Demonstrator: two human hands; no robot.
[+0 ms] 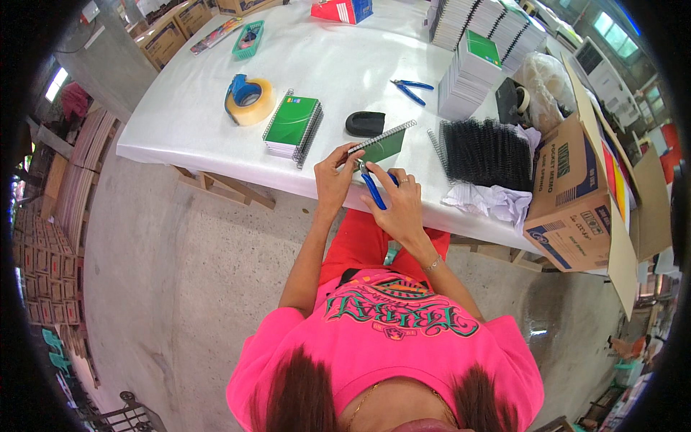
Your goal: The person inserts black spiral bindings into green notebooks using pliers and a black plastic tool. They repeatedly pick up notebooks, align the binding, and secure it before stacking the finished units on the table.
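Observation:
At the table's near edge my left hand grips the near end of a green spiral notebook, whose black wire coil runs along its upper side. My right hand is closed around blue-handled wire cutters. Their jaws meet the coil's near end beside my left fingertips; whether they bite the wire is too small to tell. A stack of finished green spiral notebooks lies to the left. Just beyond the held notebook sits a black rounded object. To the right is a pile of black spiral coils.
Farther off are a tape dispenser, a second pair of blue cutters, a green basket and stacked unbound pads. An open cardboard box stands at the right edge beside crumpled white paper.

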